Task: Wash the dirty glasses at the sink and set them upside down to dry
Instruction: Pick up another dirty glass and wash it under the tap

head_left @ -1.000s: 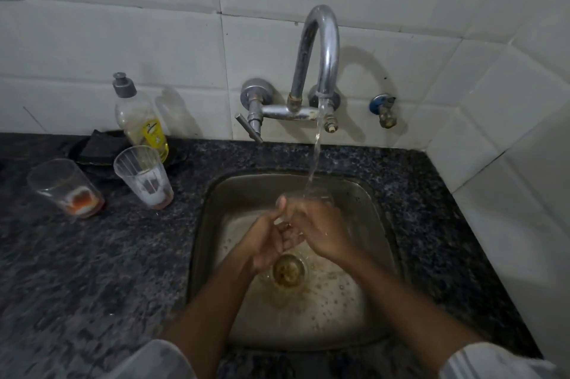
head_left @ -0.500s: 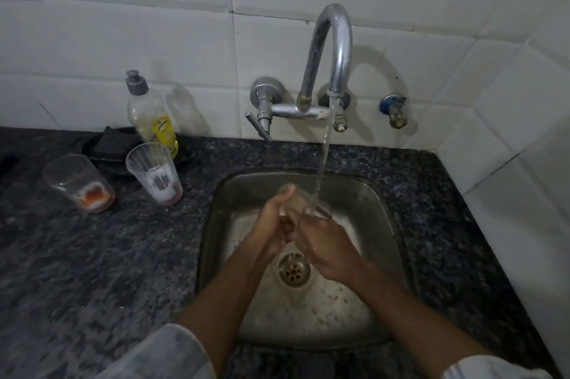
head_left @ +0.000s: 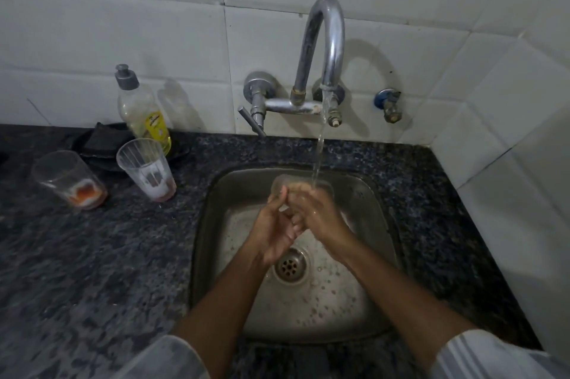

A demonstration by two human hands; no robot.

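Note:
Over the steel sink (head_left: 374,224) both hands grip a clear glass (head_left: 300,182), its rim tilted away under the water stream (head_left: 318,156) from the tap (head_left: 327,48). My left hand (head_left: 271,230) wraps the glass from the left, my right hand (head_left: 317,215) from the right; most of the glass is hidden by my fingers. Two dirty glasses stand upright on the dark counter at left: one with orange residue (head_left: 69,179), one with white and pink residue (head_left: 146,168).
A dish soap bottle (head_left: 142,110) stands against the tiled wall behind the glasses, beside a dark cloth or scrubber (head_left: 101,142). The drain (head_left: 290,264) sits in the sink's middle. A small wall valve (head_left: 389,104) is right of the tap. Speckled granite counter (head_left: 77,270) surrounds the sink.
The hands have shifted slightly on the glass under the running water; its rim now shows more beyond the fingers. The view has also moved a little.

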